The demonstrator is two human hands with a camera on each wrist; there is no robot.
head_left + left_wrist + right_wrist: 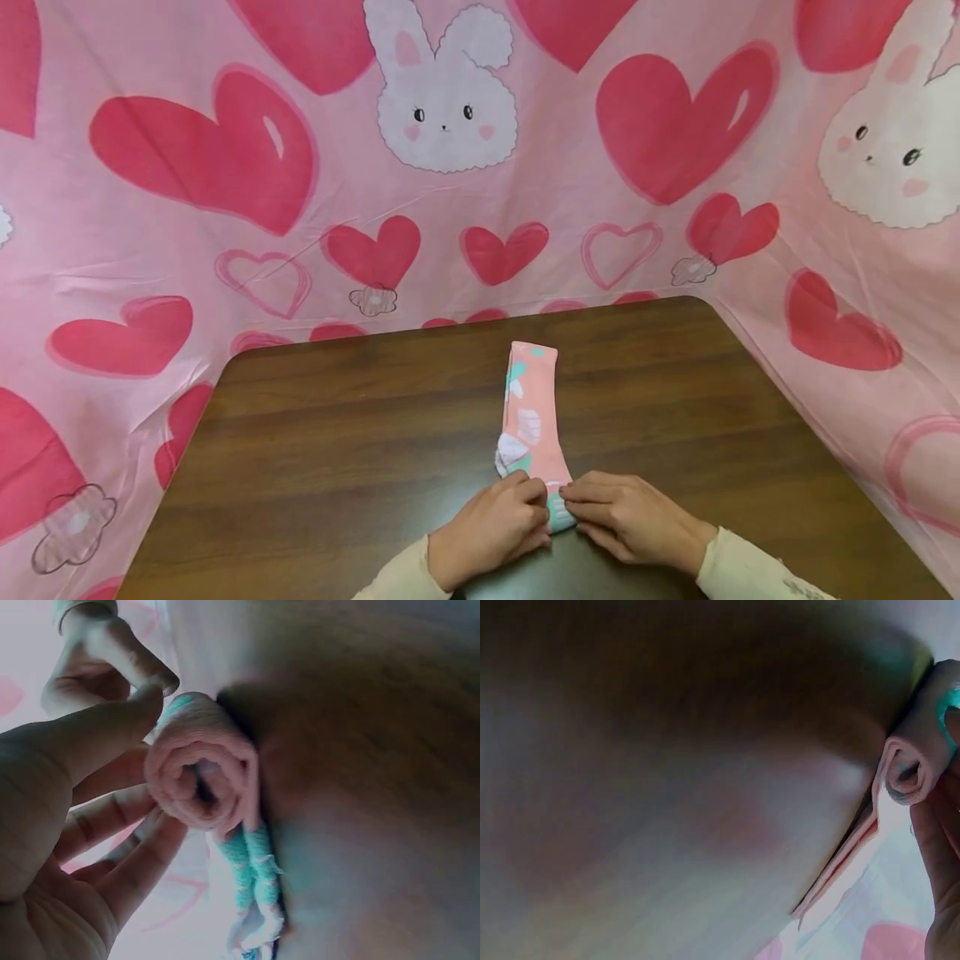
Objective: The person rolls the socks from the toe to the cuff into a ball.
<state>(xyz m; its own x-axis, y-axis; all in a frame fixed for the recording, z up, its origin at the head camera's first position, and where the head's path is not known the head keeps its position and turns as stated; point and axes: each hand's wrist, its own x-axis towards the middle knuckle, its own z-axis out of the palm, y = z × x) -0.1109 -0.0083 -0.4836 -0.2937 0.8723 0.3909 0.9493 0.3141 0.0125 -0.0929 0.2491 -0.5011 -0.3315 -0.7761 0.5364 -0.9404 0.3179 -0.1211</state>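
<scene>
A peach pair of socks (536,408), laid one on the other, stretches away across the table, patterned in teal and white with white heels. Its near end is wound into a roll (199,769), whose spiral edge shows in both wrist views. My left hand (495,521) holds the left side of this roll, thumb on one side and fingertips on the other. On the right side, my right hand (637,517) grips the same roll with bent fingers. Part of the rolled end is hidden behind the hands in the head view.
The socks lie on a dark brown wooden table (337,433) with rounded far corners. Pink cloth (555,192) printed with hearts and rabbits hangs behind the table and along both sides. Light sleeves (750,567) cover the wrists.
</scene>
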